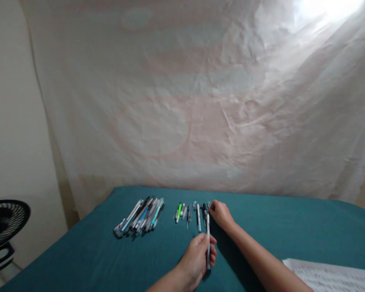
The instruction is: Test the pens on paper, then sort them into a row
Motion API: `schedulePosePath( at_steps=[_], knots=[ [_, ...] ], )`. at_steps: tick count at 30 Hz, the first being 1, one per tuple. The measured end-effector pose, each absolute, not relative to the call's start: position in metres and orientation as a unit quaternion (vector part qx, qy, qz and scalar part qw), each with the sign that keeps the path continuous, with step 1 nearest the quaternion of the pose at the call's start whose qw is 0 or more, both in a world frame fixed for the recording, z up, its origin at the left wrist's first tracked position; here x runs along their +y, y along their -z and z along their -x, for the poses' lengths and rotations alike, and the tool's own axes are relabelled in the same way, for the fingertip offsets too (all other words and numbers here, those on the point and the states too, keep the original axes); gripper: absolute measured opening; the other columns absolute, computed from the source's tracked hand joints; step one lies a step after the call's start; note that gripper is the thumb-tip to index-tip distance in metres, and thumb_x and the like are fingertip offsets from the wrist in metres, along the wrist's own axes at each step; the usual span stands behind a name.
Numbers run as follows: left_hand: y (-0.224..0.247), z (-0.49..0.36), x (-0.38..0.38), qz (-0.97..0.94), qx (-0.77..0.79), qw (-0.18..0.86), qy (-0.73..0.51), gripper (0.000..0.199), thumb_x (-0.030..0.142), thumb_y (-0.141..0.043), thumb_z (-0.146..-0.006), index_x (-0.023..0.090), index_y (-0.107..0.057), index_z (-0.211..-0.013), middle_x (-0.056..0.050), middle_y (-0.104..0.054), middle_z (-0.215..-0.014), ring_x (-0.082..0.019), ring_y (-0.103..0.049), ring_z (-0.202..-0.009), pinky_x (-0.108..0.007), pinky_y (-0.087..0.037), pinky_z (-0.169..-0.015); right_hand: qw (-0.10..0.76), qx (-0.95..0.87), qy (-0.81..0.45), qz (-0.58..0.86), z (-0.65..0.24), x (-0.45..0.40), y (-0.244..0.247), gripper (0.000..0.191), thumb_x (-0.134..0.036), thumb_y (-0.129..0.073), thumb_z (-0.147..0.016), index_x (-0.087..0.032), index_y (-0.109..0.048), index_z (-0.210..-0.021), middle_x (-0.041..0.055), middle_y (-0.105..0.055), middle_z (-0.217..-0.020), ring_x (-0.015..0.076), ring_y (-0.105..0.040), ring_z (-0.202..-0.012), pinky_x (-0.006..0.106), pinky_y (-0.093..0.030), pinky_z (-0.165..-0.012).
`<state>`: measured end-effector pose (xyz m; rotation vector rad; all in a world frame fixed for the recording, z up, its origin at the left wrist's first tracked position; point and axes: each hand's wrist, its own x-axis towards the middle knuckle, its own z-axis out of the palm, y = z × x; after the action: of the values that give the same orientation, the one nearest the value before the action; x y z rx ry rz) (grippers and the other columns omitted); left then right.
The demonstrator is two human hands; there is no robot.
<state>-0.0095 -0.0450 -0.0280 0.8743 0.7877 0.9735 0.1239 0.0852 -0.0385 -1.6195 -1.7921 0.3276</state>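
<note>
My left hand (195, 259) is closed around a white pen (208, 243), which it holds nearly upright over the near part of the table. Beyond it, my right hand (220, 213) rests by the far end of a row of pens, its fingertips pinched beside a small clear piece (209, 204). Whether they grip that piece is hidden. Just left of the right hand lie a black pen (204, 211) and a white pen with a dark band (198, 217). Farther left in the row are a slim dark pen (187, 217) and a bright green highlighter (178, 213).
A heap of many pens (142, 217), white, black, grey and blue, lies to the left on the teal tablecloth (88, 251). A printed paper sheet (331, 275) is at the near right. A black fan (6, 227) stands beyond the left edge; a pale sheet (182, 121) hangs behind.
</note>
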Motion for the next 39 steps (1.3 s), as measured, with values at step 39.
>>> schedulePosePath(
  at_steps=[39],
  knots=[
    [0.022,0.006,-0.052,-0.538,0.397,0.652,-0.358,0.033,0.048,-0.044,-0.076,0.015,-0.048,-0.080,0.003,-0.048,-0.056,-0.005,-0.038,-0.040,-0.019,-0.022,-0.038,0.611,-0.422,-0.476,0.472,-0.170,0.089,0.030,0.031,-0.046,-0.059,-0.066,-0.015,-0.054,-0.071,0.0018,-0.059,-0.063,0.0055,-0.044,-0.041,0.018,-0.037,-0.038]
  ],
)
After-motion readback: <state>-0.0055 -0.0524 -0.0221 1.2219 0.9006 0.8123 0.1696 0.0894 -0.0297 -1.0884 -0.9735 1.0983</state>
